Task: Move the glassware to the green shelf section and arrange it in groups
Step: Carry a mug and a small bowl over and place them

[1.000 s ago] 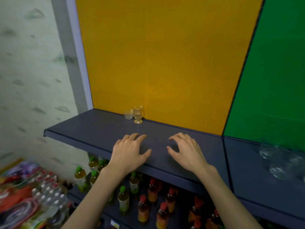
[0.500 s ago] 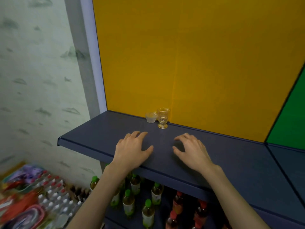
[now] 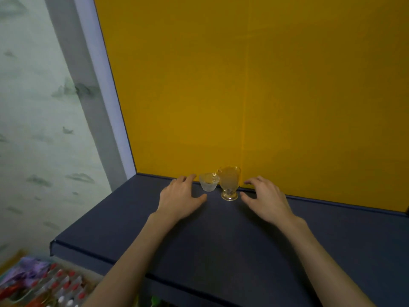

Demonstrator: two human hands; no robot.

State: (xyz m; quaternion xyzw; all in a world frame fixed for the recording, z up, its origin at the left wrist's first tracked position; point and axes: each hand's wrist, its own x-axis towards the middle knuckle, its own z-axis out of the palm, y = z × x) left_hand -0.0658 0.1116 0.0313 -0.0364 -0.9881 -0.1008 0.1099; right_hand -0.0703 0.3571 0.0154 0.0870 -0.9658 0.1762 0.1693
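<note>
Two open, empty grips, left (image 3: 180,197) and right (image 3: 264,199), flank the cup (image 3: 209,185) and goblet (image 3: 229,185), probably to lift one each.

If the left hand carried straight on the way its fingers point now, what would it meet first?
Probably the yellow back panel: the left hand points toward the wall, with its fingertips passing just left of the small clear glass cup. Depth is hard to judge, so its thumb side might brush that cup.

Surroundings, left side and below

Yellow back panel (image 3: 254,85) above dark blue shelf (image 3: 199,240); pale grey upright post (image 3: 93,107) at its left edge. Pale patterned wall (image 3: 33,129) beyond. Red-capped bottles (image 3: 64,286), blurred, lower left.
</note>
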